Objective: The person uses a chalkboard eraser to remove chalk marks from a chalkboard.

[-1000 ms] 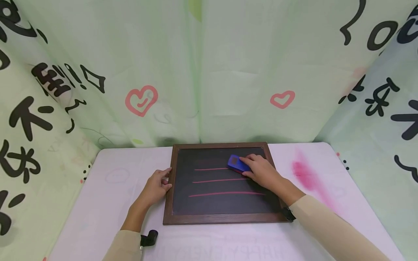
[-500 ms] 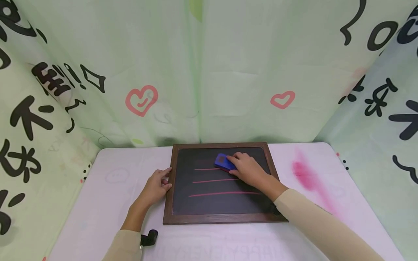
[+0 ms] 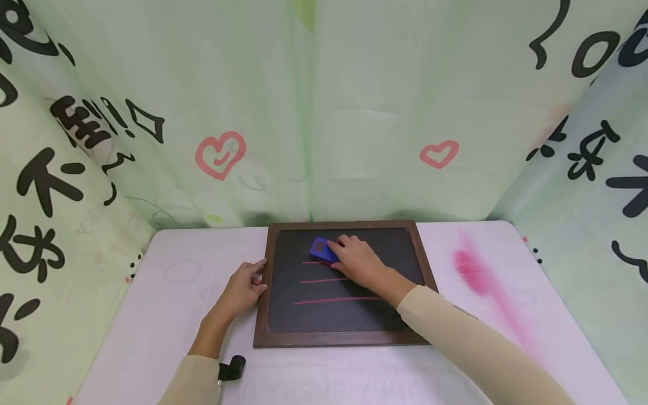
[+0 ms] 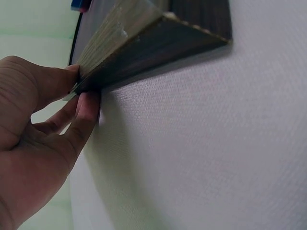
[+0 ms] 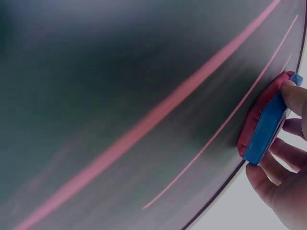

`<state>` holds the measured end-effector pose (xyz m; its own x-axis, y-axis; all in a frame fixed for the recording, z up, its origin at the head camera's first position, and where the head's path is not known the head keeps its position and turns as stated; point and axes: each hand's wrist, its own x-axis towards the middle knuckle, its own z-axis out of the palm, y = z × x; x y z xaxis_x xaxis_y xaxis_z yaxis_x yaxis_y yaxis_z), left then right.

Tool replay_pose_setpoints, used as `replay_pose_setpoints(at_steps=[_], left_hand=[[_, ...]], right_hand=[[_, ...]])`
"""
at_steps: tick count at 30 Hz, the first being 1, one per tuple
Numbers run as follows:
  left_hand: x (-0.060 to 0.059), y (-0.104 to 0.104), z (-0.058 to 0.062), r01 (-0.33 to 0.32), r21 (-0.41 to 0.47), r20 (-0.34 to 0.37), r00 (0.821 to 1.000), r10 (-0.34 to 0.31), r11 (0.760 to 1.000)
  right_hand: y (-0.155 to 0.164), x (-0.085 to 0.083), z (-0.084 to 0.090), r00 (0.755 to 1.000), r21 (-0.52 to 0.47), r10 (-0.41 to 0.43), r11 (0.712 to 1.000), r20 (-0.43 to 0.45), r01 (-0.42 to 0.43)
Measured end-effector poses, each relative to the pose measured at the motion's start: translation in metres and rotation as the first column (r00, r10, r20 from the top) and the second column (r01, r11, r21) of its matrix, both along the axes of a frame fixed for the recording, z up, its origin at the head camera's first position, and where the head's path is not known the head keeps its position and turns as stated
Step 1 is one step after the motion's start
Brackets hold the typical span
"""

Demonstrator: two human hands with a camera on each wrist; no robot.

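Gripping the eraser (image 3: 323, 250), my right hand (image 3: 358, 262) is holding it on the upper part of the board (image 3: 334, 320), left of centre. In the right wrist view, my thumb and fingers (image 5: 260, 179) are bracketing the blue body from opposite sides, spread only as far as its width; the red face is pointing toward the board. My left hand (image 3: 242, 289) is pinching the left side of the frame (image 3: 344, 339), thumb at the upper edge, fingertips at the lower. Three pink lines (image 3: 336, 300) are running across the board, one below another. The eraser is covering part of the upper line, whose left end is showing. My right hand and arm (image 3: 455, 326) are hiding the right ends of the other two from the head view. The board is lying on the white surface (image 3: 177, 320), at its rear edge. Right of the board, a pink stain (image 3: 471, 273) is marking the surface. Behind, a green curtain (image 3: 364, 112) is hanging.
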<state>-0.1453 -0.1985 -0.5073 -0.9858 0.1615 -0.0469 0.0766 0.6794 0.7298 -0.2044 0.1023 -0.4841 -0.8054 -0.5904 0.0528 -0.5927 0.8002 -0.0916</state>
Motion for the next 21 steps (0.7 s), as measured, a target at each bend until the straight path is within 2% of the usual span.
replay_pose_setpoints(at_steps=[13,21], left_hand=[[0.000,-0.001,-0.002,0.002,0.008,-0.007,1.000,-0.002,1.000],[0.001,0.000,-0.001,0.002,0.011,-0.004,1.000,-0.002,1.000]], right_hand=[[-0.046,-0.002,0.000,0.999,0.036,0.044,0.998,0.027,-0.045],[-0.066,0.004,0.004,0.993,0.058,0.117,0.991,0.015,-0.118]])
